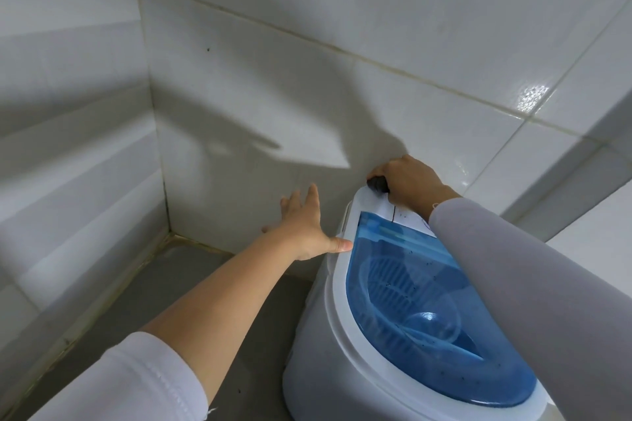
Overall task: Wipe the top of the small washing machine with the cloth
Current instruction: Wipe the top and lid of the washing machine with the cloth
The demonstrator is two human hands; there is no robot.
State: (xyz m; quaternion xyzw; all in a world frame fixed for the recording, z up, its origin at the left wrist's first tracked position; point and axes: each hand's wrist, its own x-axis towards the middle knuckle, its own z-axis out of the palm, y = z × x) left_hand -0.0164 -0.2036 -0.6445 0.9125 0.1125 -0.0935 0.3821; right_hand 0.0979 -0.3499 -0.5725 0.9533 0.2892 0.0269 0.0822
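Note:
The small washing machine (pixel 328 335) is white with a clear blue lid (pixel 420 311) and stands at the lower right, against the tiled wall. Dark specks lie on its top. My right hand (pixel 408 183) is at the machine's far corner, closed around a small dark wad (pixel 377 184) that looks like the cloth, pressed on the white top panel. My left hand (pixel 304 229) is spread flat with fingers apart beside the machine's left edge, thumb touching the rim, holding nothing.
White tiled walls (pixel 239 79) meet in a corner at the left. A grey floor (pixel 171 284) runs beside the machine. A white ledge or door frame (pixel 581 164) rises at the right.

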